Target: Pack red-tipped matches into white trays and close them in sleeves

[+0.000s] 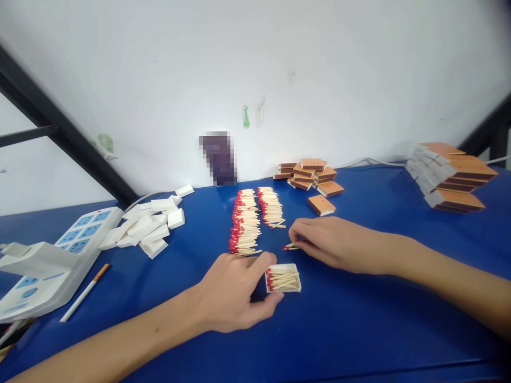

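My left hand (233, 290) rests on the blue table (359, 330) and grips the left end of a small white matchbox tray (283, 279) partly filled with red-tipped matches. My right hand (329, 242) lies just right of and beyond the tray, its fingers pinched on a few matches (290, 246) whose red heads poke out to the left. Two rows of loose red-tipped matches (244, 221) lie directly behind both hands.
A heap of empty white trays (149, 226) sits at the left beside a white power strip (59, 255) and a cigarette (84, 292). Orange matchbox sleeves (311, 178) pile at the back centre; a larger stack of packs (451, 175) stands at the back right.
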{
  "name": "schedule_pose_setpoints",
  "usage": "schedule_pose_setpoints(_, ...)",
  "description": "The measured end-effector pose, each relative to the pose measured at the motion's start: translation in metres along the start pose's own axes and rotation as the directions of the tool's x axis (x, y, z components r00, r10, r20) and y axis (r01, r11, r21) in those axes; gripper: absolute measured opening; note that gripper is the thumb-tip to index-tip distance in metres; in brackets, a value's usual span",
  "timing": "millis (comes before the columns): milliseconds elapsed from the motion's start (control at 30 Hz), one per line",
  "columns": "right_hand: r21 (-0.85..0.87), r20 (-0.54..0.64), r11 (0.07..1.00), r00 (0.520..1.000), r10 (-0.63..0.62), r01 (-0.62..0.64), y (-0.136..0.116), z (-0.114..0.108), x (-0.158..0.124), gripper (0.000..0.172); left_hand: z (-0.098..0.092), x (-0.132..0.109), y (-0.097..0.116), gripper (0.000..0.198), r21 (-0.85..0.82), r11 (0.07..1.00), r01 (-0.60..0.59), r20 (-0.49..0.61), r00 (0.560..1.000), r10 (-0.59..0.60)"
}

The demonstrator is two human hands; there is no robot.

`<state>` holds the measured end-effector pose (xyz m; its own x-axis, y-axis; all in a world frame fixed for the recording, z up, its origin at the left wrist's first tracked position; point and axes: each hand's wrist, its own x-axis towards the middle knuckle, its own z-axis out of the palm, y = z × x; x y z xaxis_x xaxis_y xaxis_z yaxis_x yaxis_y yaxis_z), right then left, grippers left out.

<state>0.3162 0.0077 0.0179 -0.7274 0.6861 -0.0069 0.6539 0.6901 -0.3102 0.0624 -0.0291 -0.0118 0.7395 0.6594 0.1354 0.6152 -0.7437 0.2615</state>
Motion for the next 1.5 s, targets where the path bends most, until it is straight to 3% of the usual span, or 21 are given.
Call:
schedule_pose_setpoints(200, 0.065, -0.012, 0.998, 1.000, -0.027, 0.028, -0.013, -0.007, -0.004, 0.018, 0.002, 0.000, -0.001, 0.026, 0.031, 0.999, 0.031, 0.022, 0.999, -0.032)
schedule_pose_setpoints(367, 0.217, 0.022, 0.969, 0.992, -0.123, 0.116, -0.026, 0.011, 0.001, 0.002, 0.002, 0.000, 0.000, 0.027, 0.034, 0.999, 0.019, 0.016, 1.000, -0.020)
schedule_pose_setpoints(500, 0.292, -0.023, 0.951, 0.994, -0.103, 0.105, -0.034, 0.024, 0.005, 0.005, 0.004, 0.000, 0.000, 0.029, 0.037, 0.999, 0.018, 0.000, 1.000, -0.018)
schedule_pose_setpoints(667, 0.232, -0.073, 0.967, 0.993, -0.091, 0.106, -0.021, 0.018, 0.005, 0.009, 0.004, 0.000, 0.000, 0.032, 0.062, 0.998, 0.024, 0.017, 1.000, -0.025)
schedule_pose_setpoints(767, 0.011, -0.112, 0.994, 0.988, -0.106, 0.108, -0.003, 0.011, 0.005, 0.011, 0.002, 0.001, 0.001, 0.032, 0.103, 0.995, 0.013, 0.044, 0.999, -0.018)
schedule_pose_setpoints(833, -0.085, -0.073, 0.988, 0.988, -0.138, 0.131, 0.008, 0.008, 0.007, 0.010, 0.000, 0.001, 0.001, 0.031, 0.115, 0.993, 0.004, 0.059, 0.998, -0.011)
schedule_pose_setpoints(933, 0.023, -0.001, 0.995, 0.996, -0.093, 0.093, 0.016, 0.006, 0.008, 0.005, -0.001, 0.001, 0.000, 0.030, 0.114, 0.993, -0.010, 0.075, 0.997, 0.001)
schedule_pose_setpoints(1033, 0.084, 0.014, 0.993, 0.996, -0.085, 0.083, 0.015, 0.007, 0.008, 0.012, -0.001, 0.001, 0.001, 0.031, 0.125, 0.992, -0.004, 0.080, 0.997, -0.006)
schedule_pose_setpoints(1167, 0.097, -0.055, 0.989, 0.993, -0.105, 0.110, 0.005, 0.013, 0.006, 0.019, 0.001, 0.001, 0.003, 0.035, 0.178, 0.982, 0.057, 0.064, 0.996, -0.069)
schedule_pose_setpoints(1333, 0.113, -0.108, 0.962, 0.965, -0.237, 0.249, -0.015, 0.024, 0.005, 0.017, 0.002, 0.002, 0.003, 0.034, 0.191, 0.978, 0.081, 0.044, 0.995, -0.091)
schedule_pose_setpoints(1500, 0.080, -0.131, 0.958, 0.956, -0.263, 0.274, -0.025, 0.031, 0.005, 0.015, 0.002, 0.001, 0.003, 0.035, 0.142, 0.989, 0.051, 0.056, 0.997, -0.059)
